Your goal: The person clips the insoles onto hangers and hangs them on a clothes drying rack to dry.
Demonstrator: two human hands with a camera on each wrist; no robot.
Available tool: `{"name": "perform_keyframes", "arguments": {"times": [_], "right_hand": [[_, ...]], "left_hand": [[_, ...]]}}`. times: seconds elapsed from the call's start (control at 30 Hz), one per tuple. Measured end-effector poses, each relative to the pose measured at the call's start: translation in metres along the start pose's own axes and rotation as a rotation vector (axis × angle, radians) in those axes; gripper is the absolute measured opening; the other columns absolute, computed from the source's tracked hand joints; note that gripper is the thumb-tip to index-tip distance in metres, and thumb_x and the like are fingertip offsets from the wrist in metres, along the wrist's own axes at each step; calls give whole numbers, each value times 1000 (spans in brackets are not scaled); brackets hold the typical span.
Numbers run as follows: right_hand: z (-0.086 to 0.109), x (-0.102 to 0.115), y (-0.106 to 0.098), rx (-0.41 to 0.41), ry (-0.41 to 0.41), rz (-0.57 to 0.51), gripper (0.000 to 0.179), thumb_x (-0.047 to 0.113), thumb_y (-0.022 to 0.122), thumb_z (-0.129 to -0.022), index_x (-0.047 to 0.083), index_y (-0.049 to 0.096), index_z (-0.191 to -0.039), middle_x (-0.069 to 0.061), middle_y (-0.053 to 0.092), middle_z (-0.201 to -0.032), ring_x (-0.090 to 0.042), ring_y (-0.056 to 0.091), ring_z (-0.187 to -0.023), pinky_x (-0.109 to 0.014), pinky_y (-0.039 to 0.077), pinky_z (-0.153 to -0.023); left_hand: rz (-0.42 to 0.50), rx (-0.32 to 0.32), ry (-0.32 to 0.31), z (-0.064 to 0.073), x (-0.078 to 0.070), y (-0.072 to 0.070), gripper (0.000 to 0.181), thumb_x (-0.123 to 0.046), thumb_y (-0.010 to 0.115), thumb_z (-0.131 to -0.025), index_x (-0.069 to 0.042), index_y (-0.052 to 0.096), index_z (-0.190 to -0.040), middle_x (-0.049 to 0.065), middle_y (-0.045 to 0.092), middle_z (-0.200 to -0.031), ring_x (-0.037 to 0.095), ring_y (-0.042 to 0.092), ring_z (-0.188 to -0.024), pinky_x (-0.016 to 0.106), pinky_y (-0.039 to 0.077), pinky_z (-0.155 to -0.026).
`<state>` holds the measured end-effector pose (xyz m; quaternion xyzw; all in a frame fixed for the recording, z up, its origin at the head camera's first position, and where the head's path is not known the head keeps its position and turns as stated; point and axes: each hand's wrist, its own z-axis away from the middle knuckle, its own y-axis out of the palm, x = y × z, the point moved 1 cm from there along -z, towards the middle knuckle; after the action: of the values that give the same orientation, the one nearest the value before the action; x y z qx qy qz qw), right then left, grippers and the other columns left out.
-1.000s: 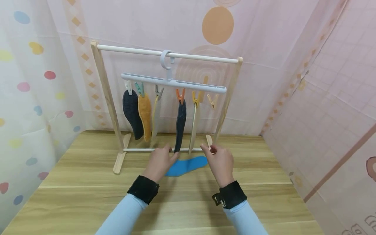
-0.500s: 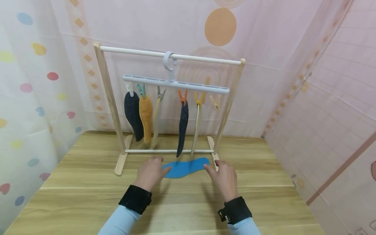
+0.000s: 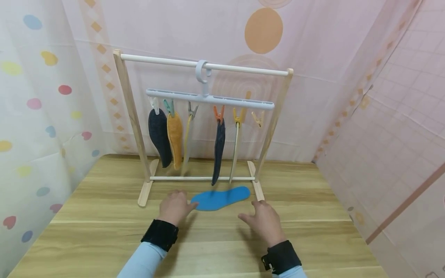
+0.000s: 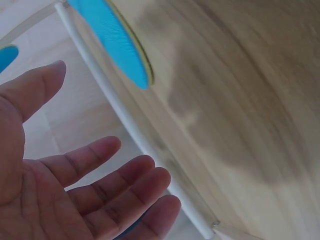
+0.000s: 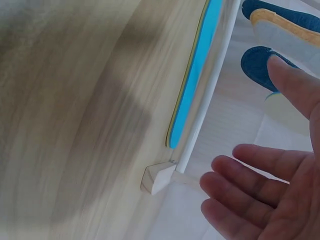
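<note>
A blue insole (image 3: 219, 199) lies flat on the wooden table, just in front of the drying rack. My left hand (image 3: 175, 208) hovers at its left end, thumb near its edge; whether they touch is unclear in the head view. The left wrist view shows that palm (image 4: 55, 200) with loosely bent fingers and nothing held. To the right of the insole, my right hand (image 3: 265, 222) is held apart from it near the rack's right foot. Its fingers (image 5: 250, 185) are relaxed around nothing in the right wrist view.
A wooden rack (image 3: 131, 112) carries a grey hanger (image 3: 208, 99) with coloured clips. Hanging from them are a dark insole (image 3: 160, 137), an orange insole (image 3: 175, 139), a second dark insole (image 3: 219, 150) and others edge-on. The rightmost clip (image 3: 258, 119) holds nothing. Patterned curtains stand behind.
Both hands have drawn back toward the body and farther apart, away from the rack's hanging insoles. The blue insole stays on the table. The head view has shifted slightly.
</note>
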<state>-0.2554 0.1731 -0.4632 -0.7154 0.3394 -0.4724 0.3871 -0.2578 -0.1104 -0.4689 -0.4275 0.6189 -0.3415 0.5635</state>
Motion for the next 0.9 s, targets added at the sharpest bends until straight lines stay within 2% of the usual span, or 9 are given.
{"name": "perform_keyframes", "arguments": {"times": [0.23,0.37,0.5,0.63,0.73,0.9], "right_hand": [[4,-1,7,94,-37,23,62,42,80,-81,-8,67,-116,-24,67,-109,-39,66,-98,-51,53,-82],[6,-2,9,166,-49,32,65,45,80,-79,-7,67,-115,-24,67,-110,-39,65,-100,-52,52,-84],[7,-1,9,254,-52,59,55,46,80,-78,-3,71,-101,-14,69,-93,-29,65,-83,-45,53,-74],[9,0,8,354,-22,54,42,45,80,-78,5,67,-82,-1,62,-73,-16,53,-64,-36,46,-60],[10,1,6,401,19,28,40,44,81,-77,6,66,-79,0,61,-72,-16,52,-62,-34,45,-58],[12,1,6,409,43,20,41,44,82,-77,6,67,-77,-1,61,-71,-16,52,-61,-33,45,-57]], "left_hand": [[-18,0,-22,-8,2,12,44,-38,76,-85,4,67,-90,16,59,-83,31,59,-75,44,51,-58],[-22,26,-52,-11,0,23,47,-40,74,-87,5,66,-97,20,59,-90,34,59,-84,49,51,-65],[-41,11,-61,-13,-3,33,55,-44,73,-87,7,66,-106,24,59,-98,39,57,-93,54,50,-72],[-71,-21,-51,-15,-4,41,59,-47,73,-86,8,66,-106,25,60,-100,41,57,-96,55,50,-75],[-98,-38,-43,-17,-4,45,60,-49,73,-86,8,67,-102,25,59,-98,41,57,-95,55,50,-74],[-143,-107,-9,-18,-5,49,59,-50,75,-83,7,68,-92,24,59,-90,40,58,-90,52,51,-69]]}}
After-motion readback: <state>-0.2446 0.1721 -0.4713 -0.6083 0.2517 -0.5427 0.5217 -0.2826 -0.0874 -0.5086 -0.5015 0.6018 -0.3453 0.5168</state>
